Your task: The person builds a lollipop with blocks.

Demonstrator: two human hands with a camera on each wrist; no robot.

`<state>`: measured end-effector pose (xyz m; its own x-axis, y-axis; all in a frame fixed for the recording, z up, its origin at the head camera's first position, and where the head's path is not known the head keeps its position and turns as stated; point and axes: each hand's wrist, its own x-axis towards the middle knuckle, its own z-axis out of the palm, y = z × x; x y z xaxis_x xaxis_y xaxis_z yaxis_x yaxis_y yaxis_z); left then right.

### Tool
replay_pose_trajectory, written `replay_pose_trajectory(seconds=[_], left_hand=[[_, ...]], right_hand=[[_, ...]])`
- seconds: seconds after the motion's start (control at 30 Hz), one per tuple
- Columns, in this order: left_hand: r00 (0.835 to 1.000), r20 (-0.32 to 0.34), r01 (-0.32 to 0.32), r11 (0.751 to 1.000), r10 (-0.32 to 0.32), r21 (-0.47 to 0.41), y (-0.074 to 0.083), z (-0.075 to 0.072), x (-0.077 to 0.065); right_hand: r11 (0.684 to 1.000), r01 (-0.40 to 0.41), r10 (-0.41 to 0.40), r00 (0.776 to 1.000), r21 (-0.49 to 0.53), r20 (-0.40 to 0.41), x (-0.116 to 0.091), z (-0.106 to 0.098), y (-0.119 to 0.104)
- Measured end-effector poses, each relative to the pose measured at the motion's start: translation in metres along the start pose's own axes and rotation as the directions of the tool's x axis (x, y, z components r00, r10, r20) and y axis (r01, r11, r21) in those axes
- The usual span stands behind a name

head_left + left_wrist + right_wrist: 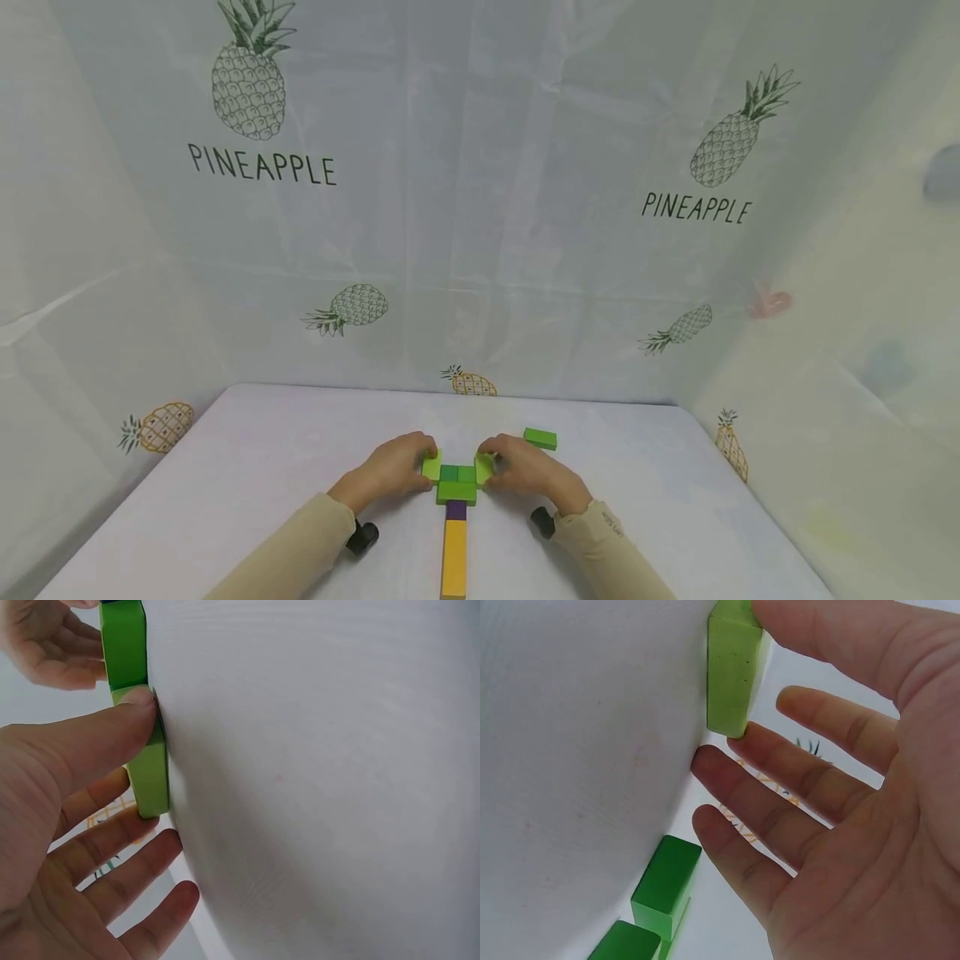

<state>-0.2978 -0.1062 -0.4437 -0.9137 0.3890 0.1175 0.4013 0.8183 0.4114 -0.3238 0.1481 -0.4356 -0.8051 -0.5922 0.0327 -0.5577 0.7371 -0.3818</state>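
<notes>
On the white table, my left hand [392, 467] pinches a light green block [431, 467] between thumb and fingertips. In the left wrist view its thumb presses the near part of that block [152, 780], with a fingertip at the far end. Opposite, my right hand [525, 471] holds another light green block [484, 469] by its ends; the right wrist view shows this block [733, 679] with the thumb at its top. Between them lie two darker green blocks [457, 473], behind a wider green block [456, 492]. A purple block [456, 510] and a long yellow block [453, 554] continue toward me.
A loose green block [540, 438] lies on the table [622, 500] beyond my right hand. Dark wrist devices [363, 538] sit under both forearms. Behind the table hangs a pale curtain [480, 208] printed with pineapples, with similar sheeting along both sides.
</notes>
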Motion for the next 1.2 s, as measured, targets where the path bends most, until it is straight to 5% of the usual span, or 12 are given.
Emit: replay_pose_trajectory(seconds=[0.23,0.5,1.2], left_hand=[[1.0,-0.002,0.008,1.0,-0.008,-0.005,-0.003,0.0,0.001],[1.0,0.013,0.018,1.0,-0.018,-0.013,-0.002,0.001,0.003],[1.0,0.02,0.021,1.0,-0.021,-0.002,-0.004,0.002,0.002]], right_hand=[[0.996,-0.069,0.07,0.997,0.055,-0.018,-0.009,-0.016,0.007],[1.0,-0.018,0.019,0.995,0.004,-0.094,-0.026,-0.039,0.03],[0.987,-0.096,0.075,0.985,-0.128,-0.158,-0.022,-0.016,0.04]])
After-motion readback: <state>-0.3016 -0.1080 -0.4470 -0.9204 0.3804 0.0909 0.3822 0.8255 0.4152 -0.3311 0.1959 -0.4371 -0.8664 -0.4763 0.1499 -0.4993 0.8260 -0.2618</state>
